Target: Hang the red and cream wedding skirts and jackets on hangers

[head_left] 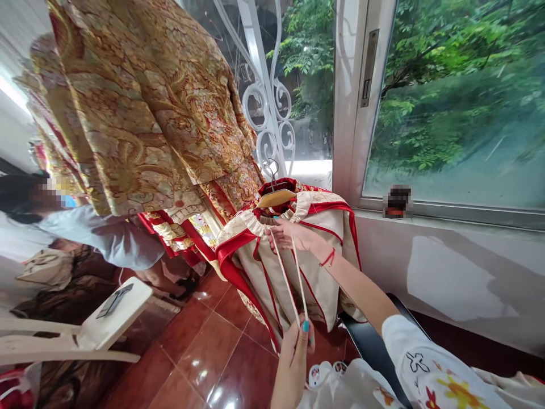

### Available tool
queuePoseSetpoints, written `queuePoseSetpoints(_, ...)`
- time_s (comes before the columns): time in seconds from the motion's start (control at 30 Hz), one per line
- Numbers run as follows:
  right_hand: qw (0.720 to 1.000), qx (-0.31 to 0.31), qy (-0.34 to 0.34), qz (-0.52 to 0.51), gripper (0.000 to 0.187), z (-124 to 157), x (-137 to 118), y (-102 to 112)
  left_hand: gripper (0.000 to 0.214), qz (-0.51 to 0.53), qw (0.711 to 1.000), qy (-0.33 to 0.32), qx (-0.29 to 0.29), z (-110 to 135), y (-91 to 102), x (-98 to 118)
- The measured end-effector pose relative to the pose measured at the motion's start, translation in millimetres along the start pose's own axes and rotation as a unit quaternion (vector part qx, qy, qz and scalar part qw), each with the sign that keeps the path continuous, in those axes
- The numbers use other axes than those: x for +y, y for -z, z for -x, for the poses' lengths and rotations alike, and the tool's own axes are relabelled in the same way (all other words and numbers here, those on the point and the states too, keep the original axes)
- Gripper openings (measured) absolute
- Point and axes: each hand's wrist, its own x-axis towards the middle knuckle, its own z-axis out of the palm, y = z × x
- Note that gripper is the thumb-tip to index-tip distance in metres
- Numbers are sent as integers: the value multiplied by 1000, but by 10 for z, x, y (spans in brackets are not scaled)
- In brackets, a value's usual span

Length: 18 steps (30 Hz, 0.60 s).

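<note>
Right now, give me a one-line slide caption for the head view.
Right hand at the collar of a hanging cream-and-red robe, left hand holding its white ties.

White floral sleeve (443, 363); red string bracelet (327, 257); teal nail polish (305, 326)

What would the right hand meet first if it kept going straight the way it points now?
Probably the ruffled cream collar of the red-trimmed garment, just ahead of the right hand; depth is unclear here.

Gold brocade (140, 113) at eleven o'clock has a rough woven sheen. Matt cream cloth (319, 295) edged in glossy red satin (232, 271) hangs from a smooth wooden hanger (276, 198). A matt white cord (283, 272) crosses it; glossy red tile (213, 352) lies at six o'clock.
</note>
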Motion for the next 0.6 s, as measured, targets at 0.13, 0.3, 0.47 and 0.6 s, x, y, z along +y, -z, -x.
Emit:
queuePoseSetpoints(0.13, 998, 0, -32, -59, 34, 489, 349, 168, 62, -48, 993, -34, 107, -135, 50, -152)
queuePoseSetpoints(0.3, 996, -11, 9, -92, 36, 870, 864, -17, 59, -149, 975, -60, 151, -270, 7, -272)
queuePoseSetpoints(0.47, 975, -44, -8, -217, 41, 903, 994, -257, 56, -115, 977, -85, 160, -258, -25, -346)
queuePoseSetpoints(0.6, 970, 13, -31, -242, 41, 897, 963, -188, 55, -36, 986, -91, 132, -216, 35, -307)
